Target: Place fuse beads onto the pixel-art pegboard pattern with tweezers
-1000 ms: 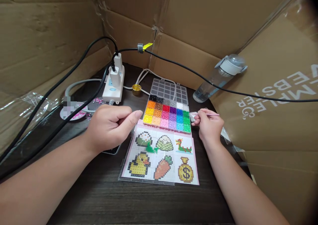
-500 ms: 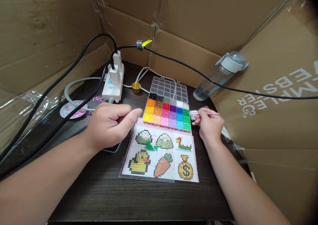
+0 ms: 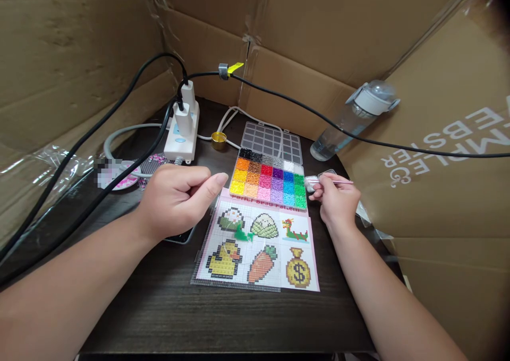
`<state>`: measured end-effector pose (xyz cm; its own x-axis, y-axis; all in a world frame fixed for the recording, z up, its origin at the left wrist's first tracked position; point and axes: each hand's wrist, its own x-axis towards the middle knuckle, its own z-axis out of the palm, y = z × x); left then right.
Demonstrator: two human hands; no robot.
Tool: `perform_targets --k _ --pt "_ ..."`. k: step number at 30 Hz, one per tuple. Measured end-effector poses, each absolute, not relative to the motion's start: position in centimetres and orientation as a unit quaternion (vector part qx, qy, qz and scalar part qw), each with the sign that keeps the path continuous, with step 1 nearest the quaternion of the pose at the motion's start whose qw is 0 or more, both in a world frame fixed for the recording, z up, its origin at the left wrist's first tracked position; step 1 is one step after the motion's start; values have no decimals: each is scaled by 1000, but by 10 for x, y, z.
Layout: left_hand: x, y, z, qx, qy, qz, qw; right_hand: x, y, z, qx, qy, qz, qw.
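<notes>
Now | left hand (image 3: pixel 173 201) loosely fisted | right hand (image 3: pixel 337 199) fingers pinching tweezers (image 3: pixel 332 181)

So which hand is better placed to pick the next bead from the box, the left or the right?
Probably the right hand: it holds the tweezers, tips at the bead box edge beside the green beads. The left hand is a loose fist left of the pattern sheet, with no tool visible.

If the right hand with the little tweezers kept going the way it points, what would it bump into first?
Probably the bead box. The right hand holds tweezers whose tips point left, just beside the box's green compartments. How high the tips sit above the table is unclear, so they might pass over the rim.
</notes>
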<state>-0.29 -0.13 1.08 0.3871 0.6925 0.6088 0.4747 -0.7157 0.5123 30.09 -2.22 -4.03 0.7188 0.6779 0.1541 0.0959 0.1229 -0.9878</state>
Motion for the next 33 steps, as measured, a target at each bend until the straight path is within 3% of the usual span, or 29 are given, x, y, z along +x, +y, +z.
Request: perform_targets --k 13,15,18,21,25,33 --pt "-2 -3 10 814 352 439 146 292 -37 -28 -572 -349 194 717" --pt "-2 -4 10 812 354 439 151 282 -50 -24 -558 -402 259 678" --pt "-1 -4 10 811 358 437 153 264 -73 -20 -554 -519 360 543" --pt "0 -3 10 813 353 439 144 250 -86 -18 -502 -606 411 460" --pt "1 -3 10 814 357 435 143 244 -84 -20 -461 -664 404 429" --pt "0 -3 10 813 364 430 147 244 -78 -27 -487 -612 451 431"
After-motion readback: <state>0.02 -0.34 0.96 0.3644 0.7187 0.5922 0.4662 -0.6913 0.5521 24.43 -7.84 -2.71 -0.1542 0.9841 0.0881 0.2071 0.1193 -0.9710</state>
